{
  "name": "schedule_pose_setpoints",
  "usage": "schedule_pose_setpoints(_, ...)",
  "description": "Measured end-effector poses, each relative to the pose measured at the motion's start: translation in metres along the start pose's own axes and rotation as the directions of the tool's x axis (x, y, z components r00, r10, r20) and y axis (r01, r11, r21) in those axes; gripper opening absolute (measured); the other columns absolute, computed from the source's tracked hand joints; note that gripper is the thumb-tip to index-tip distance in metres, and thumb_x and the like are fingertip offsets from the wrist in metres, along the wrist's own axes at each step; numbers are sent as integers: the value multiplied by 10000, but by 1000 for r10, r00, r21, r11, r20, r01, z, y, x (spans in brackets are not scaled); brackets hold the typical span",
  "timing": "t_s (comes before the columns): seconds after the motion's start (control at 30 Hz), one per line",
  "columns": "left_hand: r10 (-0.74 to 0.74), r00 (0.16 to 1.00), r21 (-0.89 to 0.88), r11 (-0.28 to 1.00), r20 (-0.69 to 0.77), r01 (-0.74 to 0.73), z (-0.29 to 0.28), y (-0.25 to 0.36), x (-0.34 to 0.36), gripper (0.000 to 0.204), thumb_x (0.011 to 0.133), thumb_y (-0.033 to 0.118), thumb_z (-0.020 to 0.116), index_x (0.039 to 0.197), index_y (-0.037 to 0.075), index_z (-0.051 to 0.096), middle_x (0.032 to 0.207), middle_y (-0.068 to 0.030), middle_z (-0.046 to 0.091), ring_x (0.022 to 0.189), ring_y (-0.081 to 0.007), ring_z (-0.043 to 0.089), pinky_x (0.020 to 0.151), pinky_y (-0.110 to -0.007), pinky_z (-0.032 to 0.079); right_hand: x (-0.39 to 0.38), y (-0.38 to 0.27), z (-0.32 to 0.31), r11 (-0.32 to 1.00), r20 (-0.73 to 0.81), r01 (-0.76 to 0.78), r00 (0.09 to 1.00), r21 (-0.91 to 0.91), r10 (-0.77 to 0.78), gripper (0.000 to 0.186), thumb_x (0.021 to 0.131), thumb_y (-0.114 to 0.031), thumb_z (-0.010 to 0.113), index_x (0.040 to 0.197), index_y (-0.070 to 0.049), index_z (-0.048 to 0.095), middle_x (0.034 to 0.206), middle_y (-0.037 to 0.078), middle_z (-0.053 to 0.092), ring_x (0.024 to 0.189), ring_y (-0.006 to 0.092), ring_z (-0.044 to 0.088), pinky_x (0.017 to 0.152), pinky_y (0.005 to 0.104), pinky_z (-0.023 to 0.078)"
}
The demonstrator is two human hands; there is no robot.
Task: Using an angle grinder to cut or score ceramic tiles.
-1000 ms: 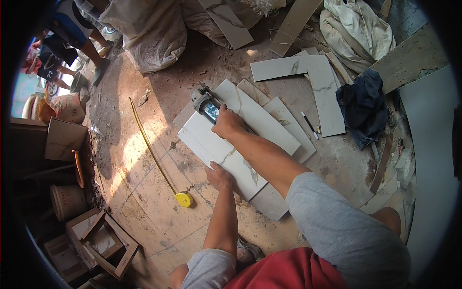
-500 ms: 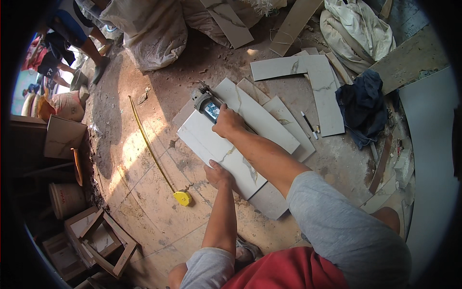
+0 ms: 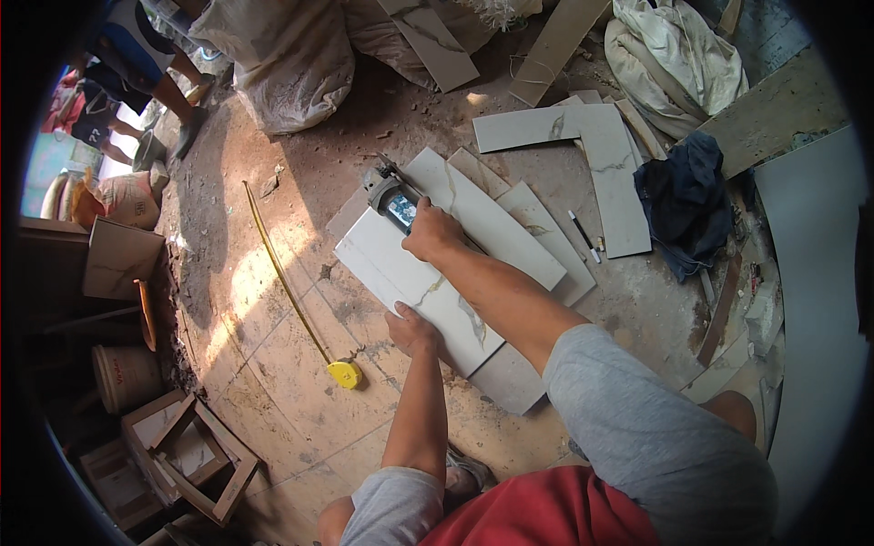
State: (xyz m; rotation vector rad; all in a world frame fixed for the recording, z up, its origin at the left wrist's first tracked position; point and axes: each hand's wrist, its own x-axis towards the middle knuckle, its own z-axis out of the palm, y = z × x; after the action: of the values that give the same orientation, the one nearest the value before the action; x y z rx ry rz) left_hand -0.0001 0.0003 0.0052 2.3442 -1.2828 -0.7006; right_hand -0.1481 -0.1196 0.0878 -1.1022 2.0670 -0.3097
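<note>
My right hand [image 3: 434, 230] is wrapped round the body of an angle grinder [image 3: 396, 202]. The grinder's head points to the far left, at the far end of a white marble-patterned tile [image 3: 391, 268]. At the tile's near left edge, my left hand [image 3: 414, 329] grips it with the fingers on its top face. The tile lies on a loose stack, with another veined tile [image 3: 501, 218] at its right and a greyish tile [image 3: 513, 382] showing beneath. Whether the disc touches the tile, I cannot tell.
A yellow tape measure [image 3: 345, 374] lies extended at the left. On the right are an L-shaped tile piece [image 3: 612, 173], a marker [image 3: 580, 227] and dark cloth [image 3: 687, 205]. Sacks [image 3: 273, 64] stand at the back; wooden frames [image 3: 196, 455] lie lower left. Other people's legs [image 3: 177, 100] show far left.
</note>
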Motion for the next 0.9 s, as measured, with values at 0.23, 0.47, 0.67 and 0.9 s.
schedule_pose_setpoints(0.23, 16, 1000, 23, 1000, -20, -16, -1, 2, -1, 451, 996, 395, 407, 1066, -29, 543, 975, -288, 653, 925, -474, 624, 800, -548, 473, -2, 2, 0, 1000, 5, 1, 1000, 0, -1, 667, 717, -209, 731, 1265, -2, 413, 1103, 213, 657, 1034, 355, 662, 891, 434, 542)
schedule_pose_setpoints(0.47, 27, 1000, 0, 1000, -7, -27, 1, -1, 1, 471, 999, 404, 402, 1062, -42, 541, 980, -299, 650, 931, -479, 620, 805, -557, 468, -2, 3, 0, 1000, -1, 8, 1000, -3, -8, 655, 716, -206, 729, 1258, -4, 421, 1096, 212, 658, 1031, 356, 662, 887, 434, 544)
schedule_pose_setpoints(0.67, 30, 999, 12, 999, -11, -30, -1, 1, 0, 472, 1001, 401, 399, 1067, -45, 539, 979, -301, 648, 931, -482, 619, 806, -557, 466, -3, 4, 1, 1000, -3, 8, 1000, -1, -8, 660, 712, -202, 727, 1260, -4, 417, 1087, 211, 661, 1028, 357, 662, 885, 433, 544)
schedule_pose_setpoints(0.9, 22, 1000, 12, 1000, -15, -21, -2, 3, -2, 461, 1000, 393, 398, 1076, -39, 539, 986, -298, 648, 938, -480, 617, 810, -548, 470, -3, 6, 3, 1000, -17, 14, 1000, -16, -14, 665, 713, -209, 729, 1261, -2, 414, 1090, 210, 661, 1025, 356, 663, 882, 432, 544)
